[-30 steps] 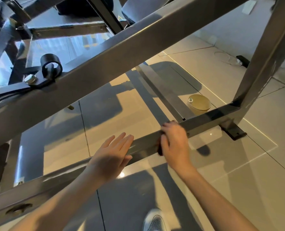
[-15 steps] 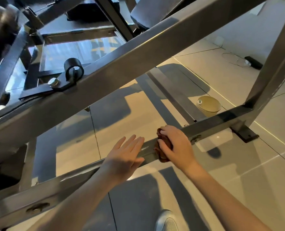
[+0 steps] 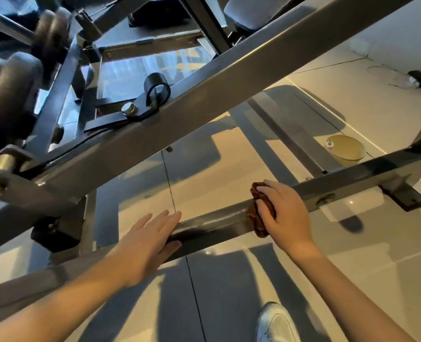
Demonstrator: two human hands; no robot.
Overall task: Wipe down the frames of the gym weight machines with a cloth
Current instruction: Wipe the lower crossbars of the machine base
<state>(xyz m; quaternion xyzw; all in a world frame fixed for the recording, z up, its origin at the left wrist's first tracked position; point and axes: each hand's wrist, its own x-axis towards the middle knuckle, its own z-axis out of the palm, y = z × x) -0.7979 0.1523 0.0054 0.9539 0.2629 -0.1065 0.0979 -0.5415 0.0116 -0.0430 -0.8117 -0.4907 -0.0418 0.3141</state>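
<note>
Wiping is proceeding on the low frame bar (image 3: 217, 222), the grip of the right hand (image 3: 288, 218) clutching the brown cloth (image 3: 260, 230) against it, the left hand (image 3: 145, 240) resting flat and empty alongside, the next stroke probably needing steady pressure.

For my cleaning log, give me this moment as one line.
step: wipe lower frame bar | right hand: presses brown cloth on bar | left hand: flat on bar

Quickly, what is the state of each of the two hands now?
Left hand: open, straight fingers resting on the low frame bar.
Right hand: closed on the brown cloth, pressing it on the same bar.
</note>
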